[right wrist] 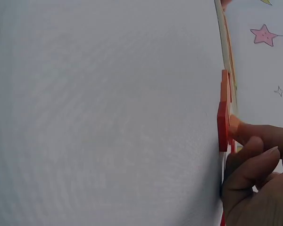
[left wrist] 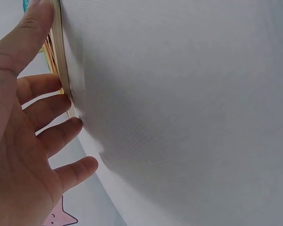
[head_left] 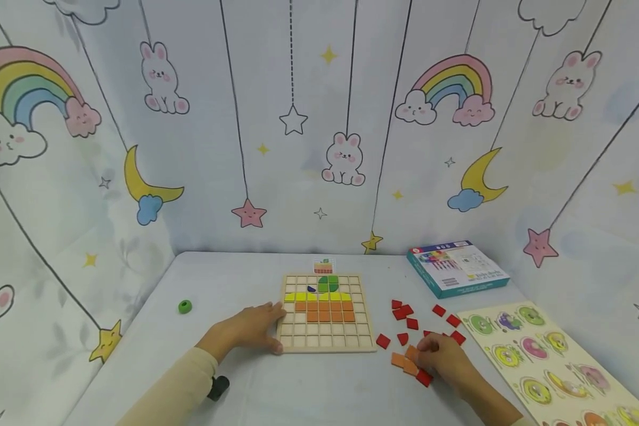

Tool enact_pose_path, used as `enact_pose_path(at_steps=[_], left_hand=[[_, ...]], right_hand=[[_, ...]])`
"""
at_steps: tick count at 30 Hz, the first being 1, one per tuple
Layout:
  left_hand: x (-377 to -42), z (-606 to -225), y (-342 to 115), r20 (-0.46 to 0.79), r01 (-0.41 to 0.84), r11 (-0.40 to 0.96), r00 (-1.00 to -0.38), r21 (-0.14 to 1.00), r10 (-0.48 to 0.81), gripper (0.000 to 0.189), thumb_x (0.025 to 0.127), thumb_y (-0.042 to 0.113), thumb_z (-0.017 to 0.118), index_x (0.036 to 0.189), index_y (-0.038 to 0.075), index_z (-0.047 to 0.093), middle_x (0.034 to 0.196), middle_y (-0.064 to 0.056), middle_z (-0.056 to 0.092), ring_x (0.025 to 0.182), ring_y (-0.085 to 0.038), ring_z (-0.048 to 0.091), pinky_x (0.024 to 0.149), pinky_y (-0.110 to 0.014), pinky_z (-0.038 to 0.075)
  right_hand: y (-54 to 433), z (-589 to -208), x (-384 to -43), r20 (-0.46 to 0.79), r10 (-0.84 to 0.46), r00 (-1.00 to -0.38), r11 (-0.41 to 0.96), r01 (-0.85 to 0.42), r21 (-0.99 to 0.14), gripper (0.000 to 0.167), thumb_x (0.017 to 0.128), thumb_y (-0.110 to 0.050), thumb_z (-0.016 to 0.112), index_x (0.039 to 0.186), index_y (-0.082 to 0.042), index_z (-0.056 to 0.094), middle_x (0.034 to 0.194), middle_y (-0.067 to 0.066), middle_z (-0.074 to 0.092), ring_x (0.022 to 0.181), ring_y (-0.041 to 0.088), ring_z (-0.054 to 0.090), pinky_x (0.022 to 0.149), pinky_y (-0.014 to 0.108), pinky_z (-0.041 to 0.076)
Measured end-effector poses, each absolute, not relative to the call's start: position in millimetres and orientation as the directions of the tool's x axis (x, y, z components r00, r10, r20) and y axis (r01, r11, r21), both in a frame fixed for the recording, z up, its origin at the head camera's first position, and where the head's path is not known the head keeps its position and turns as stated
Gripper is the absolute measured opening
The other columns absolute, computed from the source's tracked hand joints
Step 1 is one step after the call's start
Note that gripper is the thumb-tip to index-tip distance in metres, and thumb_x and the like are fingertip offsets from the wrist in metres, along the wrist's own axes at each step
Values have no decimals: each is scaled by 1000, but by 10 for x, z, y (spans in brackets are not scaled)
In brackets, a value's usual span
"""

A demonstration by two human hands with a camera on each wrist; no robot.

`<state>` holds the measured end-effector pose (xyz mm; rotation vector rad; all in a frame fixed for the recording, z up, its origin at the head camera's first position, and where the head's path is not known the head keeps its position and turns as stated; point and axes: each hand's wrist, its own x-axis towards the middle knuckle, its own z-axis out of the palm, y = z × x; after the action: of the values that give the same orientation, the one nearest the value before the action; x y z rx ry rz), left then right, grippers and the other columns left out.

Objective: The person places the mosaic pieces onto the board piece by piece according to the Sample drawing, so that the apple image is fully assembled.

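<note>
My left hand (head_left: 251,326) touches the left edge of a wooden grid board (head_left: 327,342), thumb and fingers spread along it; the left wrist view shows the fingers (left wrist: 59,136) extended. On the board lie yellow tiles (head_left: 298,297), orange tiles (head_left: 325,311), green pieces (head_left: 328,284) and a small dark blue piece (head_left: 311,289). To the board's right, my right hand (head_left: 448,360) pinches an orange tile (right wrist: 234,128) between thumb and fingertips. Just below it lie more orange tiles (head_left: 398,360) and a red tile (head_left: 423,378).
Several red tiles (head_left: 383,341) are scattered right of the board. A picture card (head_left: 324,266) sits behind it. At the right are a flat box (head_left: 458,269) and a fruit-picture sheet (head_left: 559,370). A green ring (head_left: 184,306) and a black object (head_left: 219,387) lie at the left.
</note>
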<state>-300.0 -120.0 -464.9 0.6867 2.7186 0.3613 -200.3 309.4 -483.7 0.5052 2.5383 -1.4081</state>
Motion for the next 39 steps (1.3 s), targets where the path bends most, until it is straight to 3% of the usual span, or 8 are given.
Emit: enact_pose_path(at_steps=[3,10,18,22,25,30,39], left_hand=[[-3002,-4645,-1205,-238,414,854,-836,315,493,89,77,56,83,150,16,52,161,-14,40,149,-36,37,119,-57,32],[-3022,-4651,-1215,-233,437,850,-829,295,508,88,78,57,82,149,15,52,161,-12,40,150,-33,35,120,-57,29],[-3044,-4647,-1228,-228,447,848,-828,284,512,87,78,58,82,148,16,54,161,-8,41,151,-31,34,121,-58,27],[-3045,-4644,-1234,-229,447,847,-827,287,514,86,78,58,82,148,16,54,162,-8,40,151,-31,33,121,-58,26],[-3040,-4643,-1240,-225,454,840,-822,296,523,86,79,57,82,148,15,53,162,-10,40,151,-32,33,121,-60,25],[-3019,-4653,-1243,-224,456,835,-818,309,530,88,78,57,82,148,14,53,162,-11,40,151,-33,33,121,-62,24],[-3021,-4666,-1244,-207,477,821,-810,313,549,88,77,57,82,148,13,54,160,-12,42,150,-34,35,119,-64,26]], right_hand=[[3151,-4859,-2018,-364,208,-908,360,417,-835,24,91,-19,74,107,-4,63,84,11,63,69,24,57,57,27,46],[3222,-4735,-2123,-348,114,-931,78,358,-931,51,100,-27,66,147,-11,53,97,8,65,71,18,54,60,21,47],[2914,-4536,-2444,-222,-21,-975,-88,223,-971,50,100,-29,68,144,-13,53,95,3,66,70,11,59,65,15,51],[2608,-4502,-2651,-185,-51,-981,-136,190,-972,50,99,-25,70,145,-11,55,103,5,71,70,10,61,69,15,54],[2345,-4499,-2790,-167,-78,-983,-142,177,-974,53,98,-20,70,147,-7,53,107,7,72,70,9,61,68,14,54],[1926,-4555,-2973,-143,-122,-982,-104,155,-982,51,97,-15,70,145,-5,55,99,7,72,66,11,58,62,15,52],[1326,-4744,-3086,-164,-206,-965,140,137,-981,41,92,-8,72,130,2,61,78,5,68,59,10,58,54,19,50]])
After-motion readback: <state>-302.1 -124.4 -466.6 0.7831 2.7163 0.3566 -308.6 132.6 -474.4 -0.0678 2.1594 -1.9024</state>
